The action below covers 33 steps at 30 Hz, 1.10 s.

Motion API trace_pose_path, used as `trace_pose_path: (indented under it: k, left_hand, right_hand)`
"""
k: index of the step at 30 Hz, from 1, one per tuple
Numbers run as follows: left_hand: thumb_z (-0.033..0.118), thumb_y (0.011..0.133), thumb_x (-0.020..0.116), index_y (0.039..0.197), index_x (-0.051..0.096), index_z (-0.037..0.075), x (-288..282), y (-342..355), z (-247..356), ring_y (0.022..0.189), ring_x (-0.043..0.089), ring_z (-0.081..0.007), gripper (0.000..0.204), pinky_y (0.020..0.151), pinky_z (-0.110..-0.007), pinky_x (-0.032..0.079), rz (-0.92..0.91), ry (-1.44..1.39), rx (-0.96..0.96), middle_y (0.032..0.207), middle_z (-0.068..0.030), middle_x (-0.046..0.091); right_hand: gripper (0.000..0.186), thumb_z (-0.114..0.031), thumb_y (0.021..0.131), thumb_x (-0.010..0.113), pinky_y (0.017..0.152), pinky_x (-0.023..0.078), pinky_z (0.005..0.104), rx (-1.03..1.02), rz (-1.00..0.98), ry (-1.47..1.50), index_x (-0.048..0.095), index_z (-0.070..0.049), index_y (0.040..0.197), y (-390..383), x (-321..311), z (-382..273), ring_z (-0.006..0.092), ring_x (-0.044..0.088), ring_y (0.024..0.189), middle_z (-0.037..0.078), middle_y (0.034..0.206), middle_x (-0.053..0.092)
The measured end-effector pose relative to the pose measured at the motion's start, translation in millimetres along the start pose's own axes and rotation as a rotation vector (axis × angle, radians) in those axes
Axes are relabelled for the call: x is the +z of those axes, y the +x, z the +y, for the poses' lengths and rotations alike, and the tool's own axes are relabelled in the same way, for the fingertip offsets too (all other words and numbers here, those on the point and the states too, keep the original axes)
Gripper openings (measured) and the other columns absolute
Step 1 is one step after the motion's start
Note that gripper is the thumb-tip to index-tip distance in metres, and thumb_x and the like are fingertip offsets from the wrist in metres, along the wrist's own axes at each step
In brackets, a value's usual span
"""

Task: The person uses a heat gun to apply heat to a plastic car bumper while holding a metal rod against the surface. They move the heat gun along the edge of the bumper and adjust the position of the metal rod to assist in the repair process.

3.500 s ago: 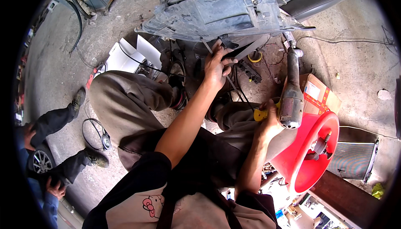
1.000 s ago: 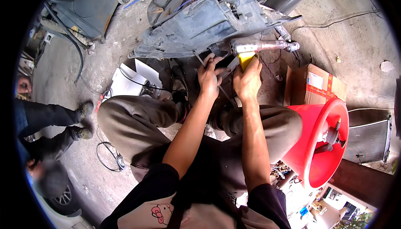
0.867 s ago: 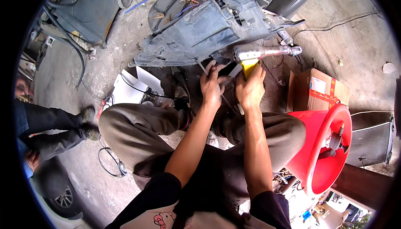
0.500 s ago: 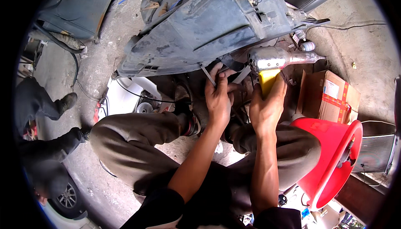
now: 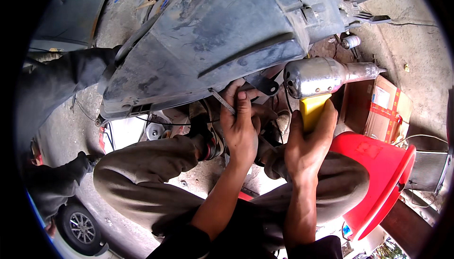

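Observation:
A heat gun (image 5: 316,80) with a silver metal barrel and yellow handle is in my right hand (image 5: 309,150). My fingers wrap its handle, and its nozzle points right, away from my left hand. My left hand (image 5: 240,129) is closed at the lower edge of a large, dusty dark-grey plastic housing (image 5: 203,41), probably a vehicle part. A thin grey strip (image 5: 221,100) sticks out between its thumb and fingers. Just above these fingers, a black tab with a hole (image 5: 263,84) projects from the housing. Some of the left fingertips are hidden beneath the edge.
A red bucket (image 5: 369,164) lies tilted by my right knee, near a cardboard box (image 5: 385,110) with red tape. Beyond stands a small can (image 5: 351,42). At the left are another person's dark-clothed legs (image 5: 61,77) and a car wheel (image 5: 81,228).
The housing appears larger and lower at the left. Both hands sit slightly lower in view, the heat gun still held. The other person's leg has come up behind the housing's left end.

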<state>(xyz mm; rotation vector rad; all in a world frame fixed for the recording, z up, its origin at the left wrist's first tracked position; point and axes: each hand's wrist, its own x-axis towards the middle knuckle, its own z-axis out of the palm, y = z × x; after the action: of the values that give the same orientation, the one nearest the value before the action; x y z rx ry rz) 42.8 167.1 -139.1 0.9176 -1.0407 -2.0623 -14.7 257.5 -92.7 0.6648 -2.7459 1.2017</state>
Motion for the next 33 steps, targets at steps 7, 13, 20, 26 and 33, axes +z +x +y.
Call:
trace_pose_path:
  k: [7,13,20,26,33]
  left_hand:
    - [0.031,0.110,0.042,0.140,0.043,0.000,-1,1,3,0.064,0.070,-0.0191,0.044,0.035,-0.019,0.032,0.025,0.052,-0.016,0.109,-0.0159,0.066]
    - [0.033,0.109,0.044,0.137,0.046,0.003,1,2,7,0.063,0.068,-0.0137,0.041,0.039,-0.019,0.030,0.002,0.022,-0.048,0.107,-0.0131,0.069]
    - [0.035,0.110,0.043,0.134,0.047,0.003,-3,10,3,0.065,0.070,-0.0167,0.040,0.037,-0.020,0.031,-0.056,0.039,-0.036,0.108,-0.0158,0.069]
    - [0.028,0.109,0.044,0.130,0.047,0.002,-6,13,7,0.064,0.070,-0.0204,0.033,0.037,-0.022,0.033,-0.095,0.029,-0.048,0.108,-0.0189,0.071]
    - [0.027,0.109,0.043,0.122,0.049,0.006,-20,27,7,0.064,0.069,-0.0204,0.025,0.038,-0.023,0.034,-0.090,0.105,-0.011,0.109,-0.0198,0.071]
  right_hand:
    - [0.049,0.001,0.088,0.065,0.094,0.043,0.0423,0.077,-0.006,0.016,0.045,0.007,0.133,-6,-11,-8,0.0355,0.054,0.105,0.022,0.114,0.054]
    - [0.054,-0.004,0.088,0.065,0.085,0.047,0.0551,0.015,0.027,-0.008,0.042,0.003,0.136,-9,-28,-12,0.0526,0.055,0.102,0.029,0.115,0.053]
    - [0.056,-0.009,0.089,0.064,0.083,0.050,0.0567,0.058,0.039,0.011,0.039,0.002,0.138,-17,-46,-14,0.0516,0.060,0.100,0.029,0.121,0.051]
    - [0.055,-0.009,0.089,0.065,0.084,0.051,0.0554,0.055,0.066,0.061,0.040,0.002,0.137,-25,-66,-15,0.0508,0.061,0.101,0.027,0.121,0.051]
    - [0.058,-0.006,0.086,0.065,0.083,0.051,0.0559,0.054,0.120,0.118,0.039,0.002,0.137,-35,-73,-15,0.0515,0.060,0.101,0.026,0.121,0.051]
